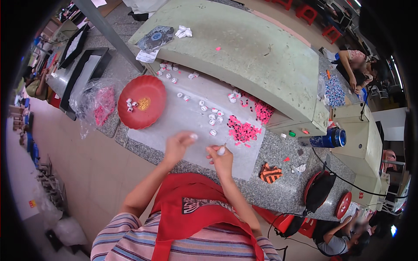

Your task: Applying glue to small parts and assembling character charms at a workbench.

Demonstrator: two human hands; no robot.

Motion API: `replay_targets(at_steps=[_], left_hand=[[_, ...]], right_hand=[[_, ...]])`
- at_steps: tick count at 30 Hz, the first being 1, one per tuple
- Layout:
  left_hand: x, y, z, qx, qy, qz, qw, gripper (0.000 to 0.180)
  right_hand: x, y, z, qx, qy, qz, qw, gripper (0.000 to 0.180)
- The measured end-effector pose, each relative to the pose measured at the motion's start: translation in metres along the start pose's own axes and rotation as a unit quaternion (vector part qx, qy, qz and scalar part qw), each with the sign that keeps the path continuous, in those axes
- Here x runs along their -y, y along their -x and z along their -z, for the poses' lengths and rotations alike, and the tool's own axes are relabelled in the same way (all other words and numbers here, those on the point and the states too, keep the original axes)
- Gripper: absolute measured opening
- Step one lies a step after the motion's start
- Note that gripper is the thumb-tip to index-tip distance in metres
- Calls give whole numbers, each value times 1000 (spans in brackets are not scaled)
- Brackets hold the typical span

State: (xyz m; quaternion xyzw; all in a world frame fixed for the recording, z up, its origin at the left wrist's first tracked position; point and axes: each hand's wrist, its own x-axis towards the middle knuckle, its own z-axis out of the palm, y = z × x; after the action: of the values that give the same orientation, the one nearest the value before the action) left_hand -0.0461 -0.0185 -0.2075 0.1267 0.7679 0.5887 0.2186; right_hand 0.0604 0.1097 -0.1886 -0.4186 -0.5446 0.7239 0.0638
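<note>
My left hand (175, 148) is closed in a pinch above the white sheet (161, 135), somewhat smeared by motion. At its fingertips is a small white rounded piece (193, 136). To the right, my right hand (222, 161) is closed around a small white object (221, 150) with a thin tip; its exact kind is hard to make out. Beyond my hands, several small white rounded pieces (212, 132) with pink marks lie on the sheet. A pile of small pink and black bits (244, 130) sits right of them. More white pieces (129, 104) rest in the red scalloped dish (152, 89) at left.
A pale green metal cabinet (244, 48) stands along the far side, with more pieces beneath its edge. Plastic bags with pink bits (103, 106) lie left of the dish. At right are a blue bottle (326, 138) and an orange-black striped cloth (271, 173). Other people work nearby.
</note>
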Motion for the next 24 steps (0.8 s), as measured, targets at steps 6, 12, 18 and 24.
replay_targets(at_steps=[6, 12, 18, 24], left_hand=[[15, -75, 68, -181, -253, 8, 950, 11], [-57, -7, -19, 107, 340, 63, 932, 19], [-123, 42, -33, 242, 433, 98, 863, 18], [-138, 57, -38, 254, 422, 53, 869, 20]], right_hand=[[16, -14, 57, -88, -10, 32, 996, 16], [10, 8, 97, -121, -11, 60, 991, 15], [-41, 5, 168, -364, 325, 122, 864, 22], [-85, 6, 204, -434, 497, 99, 745, 21]])
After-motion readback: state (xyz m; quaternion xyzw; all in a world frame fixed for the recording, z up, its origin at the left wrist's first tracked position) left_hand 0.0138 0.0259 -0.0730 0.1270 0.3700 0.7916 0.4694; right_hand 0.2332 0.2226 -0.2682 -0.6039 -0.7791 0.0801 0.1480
